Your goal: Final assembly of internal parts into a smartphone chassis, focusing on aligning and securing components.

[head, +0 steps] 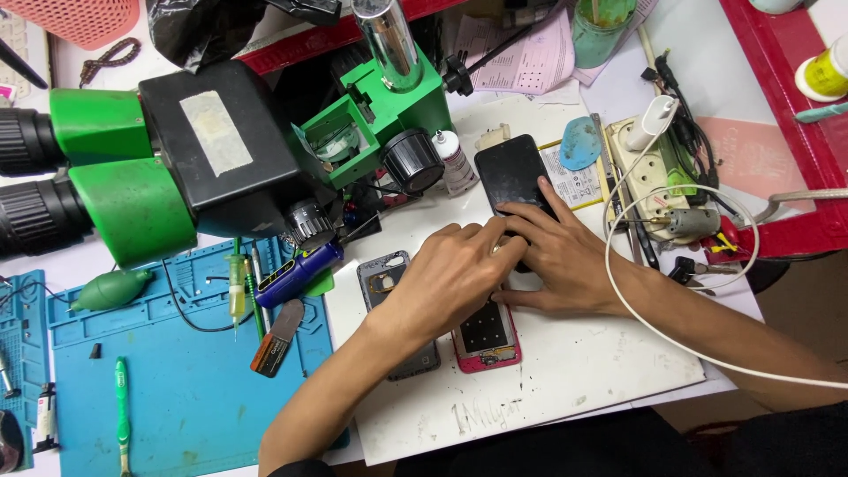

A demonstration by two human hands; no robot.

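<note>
Pretty cluttered bench (618,371): a green microscope (221,159) on the left, a power strip (649,172) on the right and a grey back cover (389,283) just left of the hands. The pink-framed phone (488,340) lies mid-bench, long axis running near to far, with its black screen (512,172) at the far end. Left hand (455,278) fingers are curled together on it, while right hand (556,256) fingers are spread flat on the screen.

Your bench, by colour: a flat black glass phone screen (512,173) far centre; a pink-red rectangular phone frame (488,341) near centre; a grey plastic back cover (385,281); a bright blue silicone work mat (190,389) left; a green-and-black microscope (212,150); a white curved cable (654,327) right.
</note>
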